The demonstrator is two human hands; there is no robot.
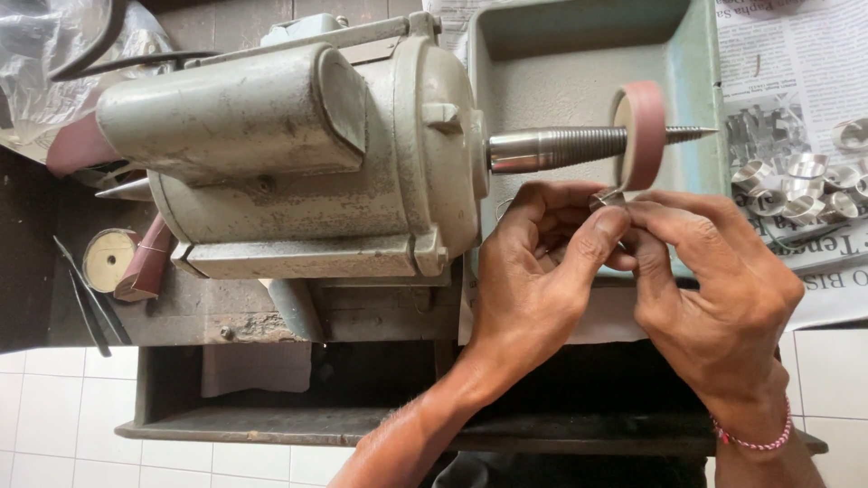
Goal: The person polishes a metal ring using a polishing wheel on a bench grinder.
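Two hands [624, 262], one ring [608, 198], one wheel [641, 136]

Floor: white square tiles [54, 407], pale grout lines.
Table: dark, worn wood [271, 312].
Light: soft, even daylight.

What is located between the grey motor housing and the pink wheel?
In the head view, a tapered threaded metal spindle spans from the motor housing to the pink wheel. Both hands, left hand and right hand, hold a small metal piece just below.
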